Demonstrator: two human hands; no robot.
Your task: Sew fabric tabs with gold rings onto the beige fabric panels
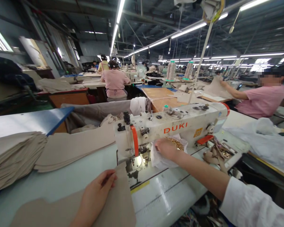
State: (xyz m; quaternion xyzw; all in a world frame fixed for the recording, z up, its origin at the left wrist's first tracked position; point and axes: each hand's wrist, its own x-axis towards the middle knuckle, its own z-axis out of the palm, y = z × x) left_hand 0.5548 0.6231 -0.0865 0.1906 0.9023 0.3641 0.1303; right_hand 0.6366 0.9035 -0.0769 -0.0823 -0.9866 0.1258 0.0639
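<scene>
My left hand (99, 189) pinches the edge of a beige fabric piece (119, 201) lying on the machine table, left of the needle area. Under the arm of a white sewing machine (153, 126) marked DUKI, my right hand (167, 149) reaches to a white bag (157, 159). Small gold metal pieces (176, 143) fill the bag beside my wrist. My right fingers are curled in at the bag, and whatever they hold is hidden. The lit needle plate (136, 164) sits between my two hands.
Stacked beige fabric pieces (16, 154) and another layered pile (73, 146) lie at the left. Straps with gold hardware (217, 154) rest right of the machine, near a clear plastic bag (262, 142). Workers in pink shirts sit ahead (115, 80) and right (262, 97).
</scene>
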